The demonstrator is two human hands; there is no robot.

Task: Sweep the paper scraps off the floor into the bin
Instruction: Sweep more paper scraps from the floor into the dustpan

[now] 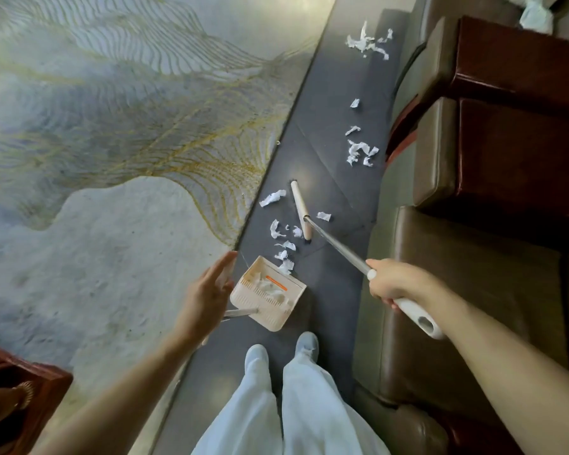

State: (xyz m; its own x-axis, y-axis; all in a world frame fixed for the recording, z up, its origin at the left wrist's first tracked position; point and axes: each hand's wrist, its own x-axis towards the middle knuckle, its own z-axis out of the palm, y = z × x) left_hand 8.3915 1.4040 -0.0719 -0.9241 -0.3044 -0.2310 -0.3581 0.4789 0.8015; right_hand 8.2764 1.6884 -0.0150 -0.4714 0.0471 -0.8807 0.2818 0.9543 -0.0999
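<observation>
Right hand (391, 281) wrapped round the broom (301, 210) handle; left hand (207, 297) flat, fingers straight, beside the dustpan (255, 293).
Torn white paper scraps (360, 152) litter the dark floor (329, 103) strip between rug (112, 126) edge and sofa (457, 290), some inside the dustpan.

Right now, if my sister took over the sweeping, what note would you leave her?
Left hand: open, fingers straight, beside the dustpan; whether it touches the pan's handle is unclear.
Right hand: grips the broom handle; broom head rests on the dark floor ahead of the pan.
Done: some scraps lie inside the dustpan.
Left: loose scraps at the pan's mouth and around the broom head, a near cluster farther on, a far cluster by the sofa.
</observation>
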